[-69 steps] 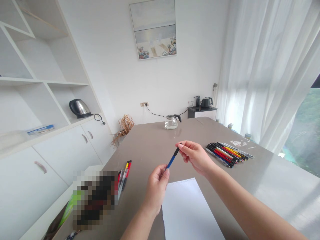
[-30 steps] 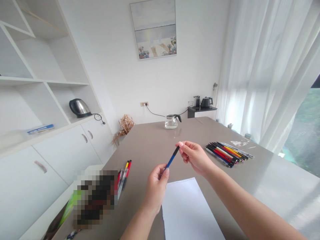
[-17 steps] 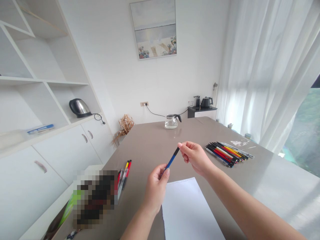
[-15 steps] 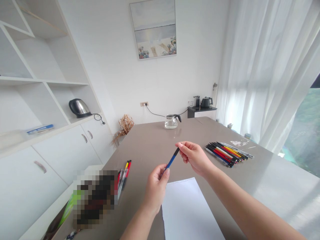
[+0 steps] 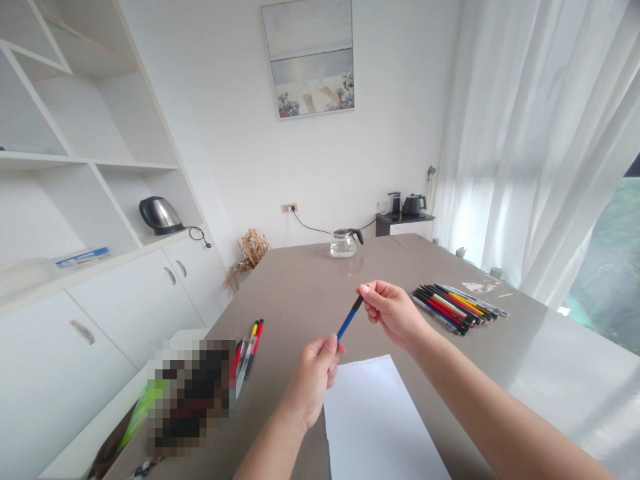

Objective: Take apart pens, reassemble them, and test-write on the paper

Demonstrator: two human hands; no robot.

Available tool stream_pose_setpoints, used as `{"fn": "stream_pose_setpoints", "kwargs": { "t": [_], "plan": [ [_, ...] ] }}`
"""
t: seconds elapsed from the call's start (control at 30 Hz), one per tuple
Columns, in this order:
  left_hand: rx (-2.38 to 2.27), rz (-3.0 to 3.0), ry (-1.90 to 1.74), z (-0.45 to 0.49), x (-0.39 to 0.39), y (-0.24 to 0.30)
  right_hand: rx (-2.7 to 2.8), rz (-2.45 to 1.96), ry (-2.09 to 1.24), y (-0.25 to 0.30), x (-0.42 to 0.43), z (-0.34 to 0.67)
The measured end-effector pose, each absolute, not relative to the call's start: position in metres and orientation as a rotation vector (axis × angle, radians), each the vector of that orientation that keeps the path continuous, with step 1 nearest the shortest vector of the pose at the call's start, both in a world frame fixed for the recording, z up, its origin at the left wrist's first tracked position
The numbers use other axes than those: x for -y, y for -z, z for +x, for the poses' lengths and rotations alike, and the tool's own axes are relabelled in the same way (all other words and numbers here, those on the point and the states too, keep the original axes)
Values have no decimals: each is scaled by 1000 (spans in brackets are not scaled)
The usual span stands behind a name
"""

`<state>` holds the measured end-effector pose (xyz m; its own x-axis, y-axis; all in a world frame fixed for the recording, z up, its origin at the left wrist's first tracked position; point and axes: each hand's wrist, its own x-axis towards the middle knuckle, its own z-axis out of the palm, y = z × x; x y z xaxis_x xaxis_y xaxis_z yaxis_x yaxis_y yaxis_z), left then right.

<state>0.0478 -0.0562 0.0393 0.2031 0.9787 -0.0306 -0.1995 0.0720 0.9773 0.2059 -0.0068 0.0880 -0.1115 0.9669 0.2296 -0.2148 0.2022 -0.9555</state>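
Both of my hands hold one blue pen with a black end point(image 5: 349, 320) above the grey-brown table point(image 5: 300, 293). My left hand point(image 5: 314, 375) pinches its lower end between thumb and fingers. My right hand point(image 5: 394, 312) pinches the black upper end, fingers curled. The pen slants up to the right. A blank white sheet of paper point(image 5: 377, 420) lies on the table just below my hands.
A row of several coloured pens point(image 5: 455, 303) lies right of my right hand. A few more pens point(image 5: 249, 350) lie at the left beside a blurred-out object point(image 5: 190, 397). A glass carafe point(image 5: 344, 243) stands at the table's far end. White cabinets with a kettle point(image 5: 159, 216) line the left wall.
My left hand has slid slightly right and its grip on the pen's lower end has shifted; my right hand has barely moved on the black end. The pen stays at about the same slant.
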Motion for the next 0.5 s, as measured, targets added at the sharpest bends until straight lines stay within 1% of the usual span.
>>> {"fn": "stream_pose_setpoints", "kwargs": {
  "t": [0.23,0.5],
  "plan": [
    [-957,1147,-1097,48,56,-36,1251,-836,-1231,-87,7,207],
    [-842,1069,-1086,48,57,-38,1242,-735,-1348,-95,13,205]
  ]
}}
